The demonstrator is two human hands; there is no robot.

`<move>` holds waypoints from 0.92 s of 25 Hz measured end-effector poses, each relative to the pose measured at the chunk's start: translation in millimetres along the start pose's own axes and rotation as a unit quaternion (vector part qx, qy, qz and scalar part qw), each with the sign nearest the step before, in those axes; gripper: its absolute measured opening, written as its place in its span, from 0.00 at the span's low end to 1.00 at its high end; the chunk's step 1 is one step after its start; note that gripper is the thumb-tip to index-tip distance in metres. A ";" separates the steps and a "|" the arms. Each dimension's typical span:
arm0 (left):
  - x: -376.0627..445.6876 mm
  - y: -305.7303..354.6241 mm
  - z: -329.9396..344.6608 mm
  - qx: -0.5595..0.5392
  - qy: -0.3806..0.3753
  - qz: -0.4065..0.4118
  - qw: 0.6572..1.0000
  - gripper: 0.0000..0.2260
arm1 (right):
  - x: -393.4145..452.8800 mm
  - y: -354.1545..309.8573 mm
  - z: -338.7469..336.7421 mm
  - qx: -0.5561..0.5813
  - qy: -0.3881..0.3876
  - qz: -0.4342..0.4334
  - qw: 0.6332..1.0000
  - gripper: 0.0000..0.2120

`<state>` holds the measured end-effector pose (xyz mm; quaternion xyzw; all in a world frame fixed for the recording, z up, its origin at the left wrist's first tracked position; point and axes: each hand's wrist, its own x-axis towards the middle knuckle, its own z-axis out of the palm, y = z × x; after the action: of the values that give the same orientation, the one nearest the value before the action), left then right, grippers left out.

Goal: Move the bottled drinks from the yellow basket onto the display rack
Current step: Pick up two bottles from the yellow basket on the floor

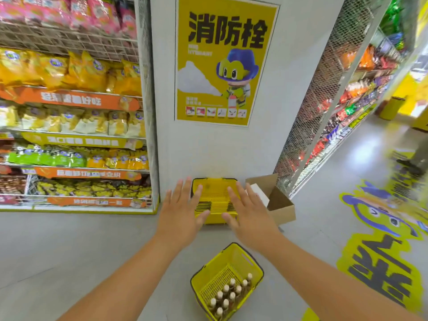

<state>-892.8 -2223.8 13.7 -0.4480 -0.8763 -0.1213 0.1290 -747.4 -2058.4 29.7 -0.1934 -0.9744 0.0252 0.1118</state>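
A yellow basket (240,258) stands on the grey floor near my feet. Several small bottled drinks (228,295) with pale caps stand upright in its near end. Both my arms reach forward above it. My left hand (183,214) and my right hand (249,212) are spread flat with straight fingers and hold nothing. They hover in front of a second yellow basket (214,198) that sits empty against the white wall. A display rack (76,126) full of snack bags stands at the left.
An open cardboard box (275,202) lies right of the far basket. A mesh-sided rack (335,107) of snacks runs along the right aisle. A yellow poster (222,61) hangs on the wall. Someone's foot (410,167) shows at far right; floor graphics (384,251) lie right.
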 end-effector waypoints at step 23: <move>153.7 169.4 205.2 0.009 -0.118 -0.199 0.973 0.34 | 149.6 289.5 135.0 0.028 -0.137 -0.165 0.976 0.37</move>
<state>-865.4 -1944.2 -110.7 -0.2748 -0.9579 -0.0834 0.0023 -805.3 -1734.5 -97.4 -0.0211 -0.9979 0.0600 -0.0149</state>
